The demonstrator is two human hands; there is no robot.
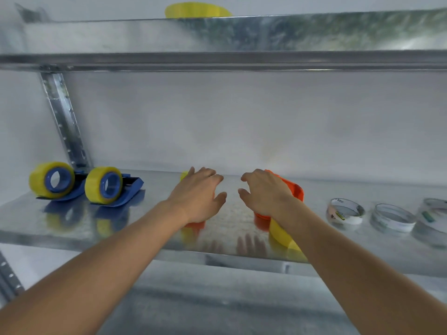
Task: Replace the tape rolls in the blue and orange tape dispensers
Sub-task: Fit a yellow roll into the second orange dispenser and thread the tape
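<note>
Two blue tape dispensers stand on the metal shelf (72, 228) at the left, one (52, 180) beside the other (106, 186), each loaded with a full yellow tape roll. My left hand (198, 194) hovers, fingers spread, over an orange dispenser that it mostly hides; only an orange bit (194, 224) and a yellow edge (184, 175) show. My right hand (264, 192) is spread over a second orange dispenser (296, 189), whose yellow roll (280, 232) shows below my wrist. Whether either hand touches its dispenser is unclear.
Three used-up tape cores lie flat at the shelf's right: (346, 210), (391, 217), (433, 213). Another yellow roll (196, 9) sits on the upper shelf. A perforated steel upright (64, 119) rises at the back left. The shelf's front edge runs just below my forearms.
</note>
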